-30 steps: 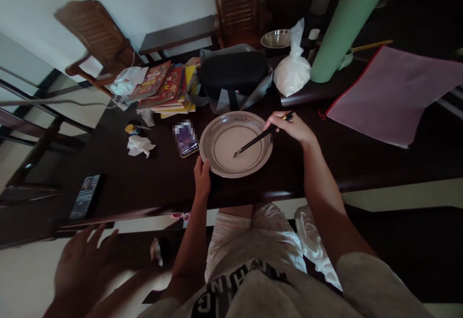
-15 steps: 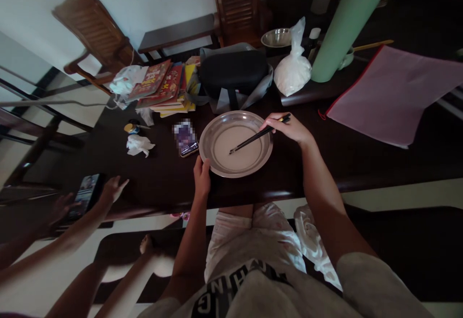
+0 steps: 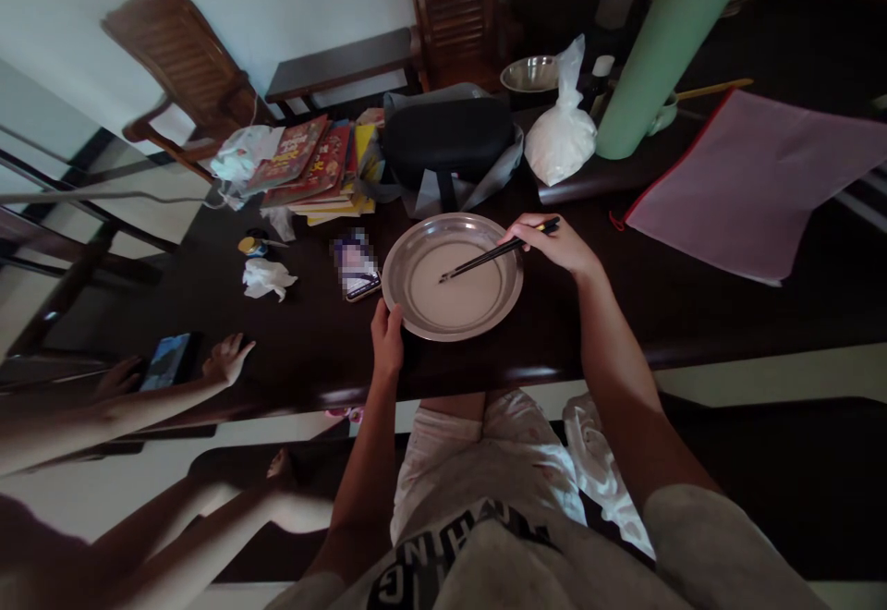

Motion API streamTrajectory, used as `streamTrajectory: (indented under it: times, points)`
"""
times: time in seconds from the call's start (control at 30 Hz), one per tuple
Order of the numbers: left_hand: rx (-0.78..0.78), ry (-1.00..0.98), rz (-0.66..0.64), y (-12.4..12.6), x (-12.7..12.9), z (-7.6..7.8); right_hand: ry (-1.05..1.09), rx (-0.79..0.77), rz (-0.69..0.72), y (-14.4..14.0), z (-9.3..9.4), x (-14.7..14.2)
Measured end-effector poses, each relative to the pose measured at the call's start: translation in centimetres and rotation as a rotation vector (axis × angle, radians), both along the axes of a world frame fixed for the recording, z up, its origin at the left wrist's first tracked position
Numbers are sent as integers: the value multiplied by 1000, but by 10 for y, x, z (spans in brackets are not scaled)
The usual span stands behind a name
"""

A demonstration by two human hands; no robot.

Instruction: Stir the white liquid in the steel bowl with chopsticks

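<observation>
A round metal basin (image 3: 513,300) with a pale, milky liquid (image 3: 454,300) in it stands near the table's front edge. My left hand (image 3: 386,337) grips its lower left rim, thumb on the near side. Over the right rim, my right hand (image 3: 547,242) is closed around a pair of black chopsticks (image 3: 485,257). Their tips slant down to the left and meet the liquid around the middle. A phone (image 3: 358,268) with a lit, blurred screen lies just left of the basin.
Behind the basin sit a black case (image 3: 447,139), stacked books (image 3: 315,166) and a tied bag of white powder (image 3: 560,139). A green flask (image 3: 672,55) and pink folder (image 3: 755,185) are rightward. Crumpled tissue (image 3: 267,277) lies left, near another person's hand (image 3: 228,359) and phone (image 3: 167,360).
The chopstick tips have shifted slightly away from me within the liquid, and my right hand a little rightward. My left hand stays put. At left, the other person's arms and phone have moved.
</observation>
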State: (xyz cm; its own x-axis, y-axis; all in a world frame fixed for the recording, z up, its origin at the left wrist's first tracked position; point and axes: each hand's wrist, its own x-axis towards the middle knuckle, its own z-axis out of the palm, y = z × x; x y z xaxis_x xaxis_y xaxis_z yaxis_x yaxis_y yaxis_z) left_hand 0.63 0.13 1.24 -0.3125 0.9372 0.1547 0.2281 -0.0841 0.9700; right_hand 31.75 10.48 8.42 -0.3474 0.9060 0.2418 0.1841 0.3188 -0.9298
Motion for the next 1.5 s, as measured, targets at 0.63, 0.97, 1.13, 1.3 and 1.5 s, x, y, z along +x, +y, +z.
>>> streamTrajectory:
  times: [0.63, 0.97, 1.13, 1.3, 1.5]
  points:
    - [0, 38, 8, 0, 0, 1, 81, -25, -139, 0, 1, 7]
    - [-7, 7, 18, 0, 0, 0, 16, -8, -46, 1, -2, 3]
    - [-11, 10, 14, 1, -2, -3, 84, -50, -104, 0, 1, 8]
    - [-16, 16, 0, 0, -1, -1, 16, -54, 46, -3, 4, -1]
    - [-8, 21, 4, -1, 0, 1, 62, -26, -131, 1, 0, 7]
